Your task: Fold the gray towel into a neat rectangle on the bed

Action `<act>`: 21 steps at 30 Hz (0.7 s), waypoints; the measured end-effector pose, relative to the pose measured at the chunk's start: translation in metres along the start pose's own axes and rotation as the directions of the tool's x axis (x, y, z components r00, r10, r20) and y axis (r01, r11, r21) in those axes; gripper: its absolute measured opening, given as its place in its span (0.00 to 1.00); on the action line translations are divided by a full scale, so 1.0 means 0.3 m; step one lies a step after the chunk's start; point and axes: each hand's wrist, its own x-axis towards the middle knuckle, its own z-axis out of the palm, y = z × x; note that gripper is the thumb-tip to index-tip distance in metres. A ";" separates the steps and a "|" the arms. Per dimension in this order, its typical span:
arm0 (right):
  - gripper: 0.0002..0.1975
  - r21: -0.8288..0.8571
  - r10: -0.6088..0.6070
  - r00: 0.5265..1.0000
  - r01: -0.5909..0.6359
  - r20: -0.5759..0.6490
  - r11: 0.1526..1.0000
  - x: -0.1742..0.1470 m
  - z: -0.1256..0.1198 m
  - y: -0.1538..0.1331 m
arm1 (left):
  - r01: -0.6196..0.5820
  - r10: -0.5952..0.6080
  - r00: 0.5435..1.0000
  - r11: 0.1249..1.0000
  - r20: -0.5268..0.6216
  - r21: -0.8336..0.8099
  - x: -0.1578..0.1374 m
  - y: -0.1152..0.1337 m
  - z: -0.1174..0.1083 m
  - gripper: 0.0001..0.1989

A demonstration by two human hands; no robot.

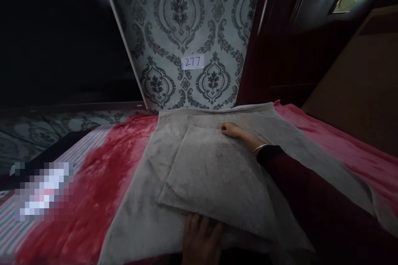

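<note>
Lying flat, folded grey towel (217, 178), long axis running away toward wall; left hand (200, 238) spread on near edge, right hand (234, 130) apparently pressing far corner.

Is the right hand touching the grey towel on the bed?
Touching. The head view shows the right hand lying flat on the folded grey towel, fingers at its far corner.

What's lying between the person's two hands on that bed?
In the head view, only the folded grey towel layer spans from the left hand at its near edge to the right hand at its far corner. Nothing else lies on it.
</note>
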 end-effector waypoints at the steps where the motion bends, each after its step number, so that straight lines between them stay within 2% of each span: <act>1: 0.06 -0.008 -0.002 1.000 0.002 -0.004 1.000 0.000 -0.001 0.000 | 0.003 -0.004 1.000 1.000 -0.020 -0.010 -0.001 0.000 0.003 0.20; 6: 0.06 -0.034 -0.014 0.999 0.013 -0.035 0.999 -0.004 0.004 0.010 | -0.002 0.002 1.000 1.000 -0.023 -0.015 -0.002 -0.001 0.009 0.20; 15: 0.08 -0.067 0.006 0.980 -0.020 -0.200 0.998 0.001 0.077 0.030 | 0.004 -0.004 1.000 1.000 -0.026 -0.029 -0.001 0.005 0.001 0.21; 21: 0.05 -0.067 0.030 0.986 -0.041 -0.163 0.997 0.019 0.086 0.056 | 0.019 -0.015 0.998 0.998 0.057 -0.062 0.033 0.017 -0.037 0.22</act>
